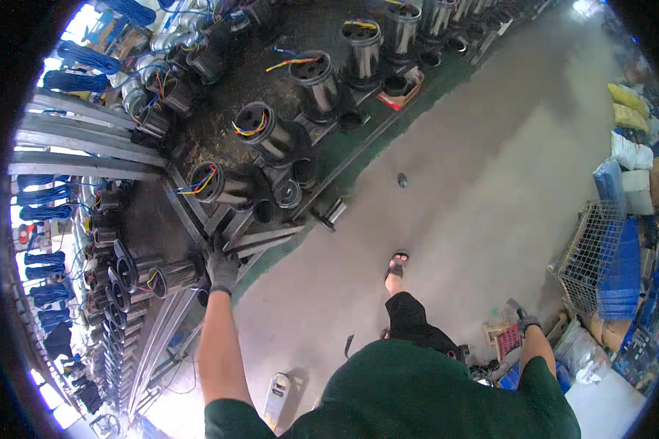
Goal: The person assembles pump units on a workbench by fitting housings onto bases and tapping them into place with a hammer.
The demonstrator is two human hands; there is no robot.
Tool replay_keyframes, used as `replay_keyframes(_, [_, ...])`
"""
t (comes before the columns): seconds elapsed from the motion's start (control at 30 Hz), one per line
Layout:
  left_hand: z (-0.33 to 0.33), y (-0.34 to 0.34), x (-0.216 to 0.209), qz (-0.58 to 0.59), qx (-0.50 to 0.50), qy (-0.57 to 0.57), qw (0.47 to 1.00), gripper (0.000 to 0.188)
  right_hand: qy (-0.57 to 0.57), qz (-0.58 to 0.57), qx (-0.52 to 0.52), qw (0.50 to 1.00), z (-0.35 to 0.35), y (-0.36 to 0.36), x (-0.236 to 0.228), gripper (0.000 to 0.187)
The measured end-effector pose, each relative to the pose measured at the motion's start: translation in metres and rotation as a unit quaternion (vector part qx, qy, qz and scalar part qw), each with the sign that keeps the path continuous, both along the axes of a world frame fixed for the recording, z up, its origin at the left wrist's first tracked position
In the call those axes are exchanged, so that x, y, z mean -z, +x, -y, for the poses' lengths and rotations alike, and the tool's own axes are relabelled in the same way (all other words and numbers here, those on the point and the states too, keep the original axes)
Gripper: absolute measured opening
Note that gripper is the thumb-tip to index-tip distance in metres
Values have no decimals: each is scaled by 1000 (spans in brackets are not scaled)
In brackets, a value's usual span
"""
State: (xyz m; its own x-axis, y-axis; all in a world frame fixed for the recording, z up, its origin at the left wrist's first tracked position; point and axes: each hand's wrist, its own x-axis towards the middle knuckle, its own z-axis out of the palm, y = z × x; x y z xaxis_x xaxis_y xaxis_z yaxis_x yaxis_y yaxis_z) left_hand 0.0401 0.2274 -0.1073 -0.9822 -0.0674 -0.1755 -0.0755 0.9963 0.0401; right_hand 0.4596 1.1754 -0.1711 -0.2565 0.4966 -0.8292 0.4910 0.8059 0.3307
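Note:
My left hand, in a grey glove, reaches to the corner of a metal rack. Its fingers close round the end of a metal bar. Just beyond stand shiny steel motor cylinders with dark end caps, the nearest motor trailing red, yellow and blue wires. Another motor lies to the left of that hand. Far to the right is my right hand, also gloved, its fingers curled by a small dark shape that I cannot make out. Close to it is a red plastic basket.
A metal cylinder lies by the rack's edge, and a small dark round object on the floor. A wire cage and stacked bags line the right. A pallet jack handle rises at the lower left.

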Motion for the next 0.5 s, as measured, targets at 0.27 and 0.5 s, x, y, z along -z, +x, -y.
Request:
replay_keyframes(0.27, [7, 167, -29, -139, -355, 582, 718, 42, -106, 150, -5, 983, 117, -44, -6, 45])
replay_keyframes(0.5, [58, 157, 23, -169, -142, 162, 962, 67, -165, -77, 244, 952, 215, -47, -49, 24])
